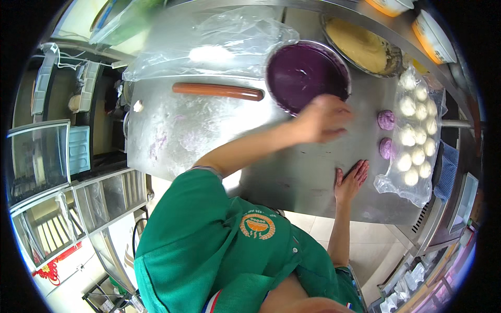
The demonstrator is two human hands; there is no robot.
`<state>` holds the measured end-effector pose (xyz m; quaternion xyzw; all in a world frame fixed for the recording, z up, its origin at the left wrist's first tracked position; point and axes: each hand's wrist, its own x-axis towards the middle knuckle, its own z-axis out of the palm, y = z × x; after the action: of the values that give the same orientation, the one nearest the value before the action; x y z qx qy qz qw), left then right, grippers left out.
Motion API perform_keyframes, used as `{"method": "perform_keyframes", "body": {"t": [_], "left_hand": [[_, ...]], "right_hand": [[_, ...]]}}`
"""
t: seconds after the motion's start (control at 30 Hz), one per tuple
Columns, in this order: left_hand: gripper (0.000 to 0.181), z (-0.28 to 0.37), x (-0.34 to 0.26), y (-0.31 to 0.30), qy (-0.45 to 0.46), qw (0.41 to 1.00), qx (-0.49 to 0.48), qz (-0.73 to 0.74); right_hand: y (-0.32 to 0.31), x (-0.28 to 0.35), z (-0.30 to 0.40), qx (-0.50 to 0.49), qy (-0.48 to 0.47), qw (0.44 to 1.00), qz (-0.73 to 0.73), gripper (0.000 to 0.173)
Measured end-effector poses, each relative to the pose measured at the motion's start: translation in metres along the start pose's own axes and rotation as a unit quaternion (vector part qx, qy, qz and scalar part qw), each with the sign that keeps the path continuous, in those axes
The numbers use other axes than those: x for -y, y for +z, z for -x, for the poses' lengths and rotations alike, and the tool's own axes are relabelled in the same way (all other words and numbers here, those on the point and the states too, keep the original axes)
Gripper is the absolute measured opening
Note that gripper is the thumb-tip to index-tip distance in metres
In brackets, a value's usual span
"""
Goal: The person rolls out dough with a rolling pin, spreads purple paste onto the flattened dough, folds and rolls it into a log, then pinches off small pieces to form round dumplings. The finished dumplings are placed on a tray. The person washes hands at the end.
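My left hand (325, 119), blurred and with bent fingers, is over the near right rim of a metal bowl (301, 76) of dark purple filling or paste. Whether anything is in its fingers cannot be seen. My right hand (352, 180) lies palm down on the metal table (289, 172), thumb spread and fingers straight, holding nothing. To its upper right are two purple dough balls (386, 119). Beyond them, several white dough balls (408, 137) rest on or in clear plastic (420, 195). A brown rolling pin (218, 91) lies left of the bowl.
A second bowl (360, 45) with a yellow mass stands behind at the right. Clear plastic sheeting (219, 43) covers the table's back left. White and orange bowls (434, 37) sit above at the right. A blue cloth (446, 172) hangs at the right. Metal racks (109, 199) stand left.
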<state>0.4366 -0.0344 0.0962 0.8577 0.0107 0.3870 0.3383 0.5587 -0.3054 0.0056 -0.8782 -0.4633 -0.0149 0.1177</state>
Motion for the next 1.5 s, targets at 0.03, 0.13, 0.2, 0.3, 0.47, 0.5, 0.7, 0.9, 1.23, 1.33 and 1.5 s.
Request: {"method": "perform_keyframes", "body": {"t": [0.03, 0.13, 0.2, 0.3, 0.47, 0.5, 0.7, 0.9, 1.23, 1.33, 1.5], "left_hand": [[0.038, 0.021, 0.002, -0.041, -0.067, 0.988, -0.030, -0.137], [0.015, 0.089, 0.046, -0.171, -0.251, 0.921, -0.230, -0.189], [0.014, 0.129, 0.086, -0.259, -0.329, 0.857, -0.208, -0.336], [0.027, 0.180, 0.156, -0.357, -0.554, 0.753, 0.030, -0.355], [0.035, 0.194, 0.232, -0.411, -0.446, 0.798, 0.172, -0.366], [0.039, 0.193, 0.246, -0.419, -0.403, 0.829, 0.106, -0.372], [0.062, 0.138, 0.254, -0.387, -0.370, 0.872, 0.177, -0.267], [0.065, 0.144, 0.225, -0.337, -0.161, 0.902, 0.288, -0.277], [0.044, 0.122, 0.181, -0.386, -0.401, 0.849, 0.280, 0.199], [0.044, 0.169, 0.102, -0.435, -0.531, 0.726, 0.084, 0.428], [0.046, 0.191, -0.015, -0.443, -0.437, 0.777, -0.146, 0.429]], "right_hand": [[-0.005, 0.026, -0.005, 0.033, -0.008, 0.999, -0.010, 0.092], [0.010, 0.117, -0.001, 0.081, -0.120, 0.989, -0.039, 0.088], [0.017, 0.194, -0.001, 0.152, -0.177, 0.966, -0.111, 0.088], [0.043, 0.283, -0.026, 0.112, -0.267, 0.906, -0.308, 0.047], [0.024, 0.405, -0.175, -0.017, -0.171, 0.948, -0.267, 0.029], [0.030, 0.413, -0.205, 0.024, -0.186, 0.962, -0.201, 0.030], [0.103, 0.408, -0.264, -0.040, -0.158, 0.984, -0.076, 0.037], [0.017, 0.374, -0.169, -0.215, -0.078, 0.972, -0.055, 0.031], [0.015, 0.283, -0.109, -0.132, -0.063, 0.989, -0.024, 0.017], [0.005, 0.316, -0.102, -0.196, -0.007, 0.930, -0.311, 0.013], [0.136, 0.408, 0.076, 0.122, -0.230, 0.902, -0.344, 0.054]]}}
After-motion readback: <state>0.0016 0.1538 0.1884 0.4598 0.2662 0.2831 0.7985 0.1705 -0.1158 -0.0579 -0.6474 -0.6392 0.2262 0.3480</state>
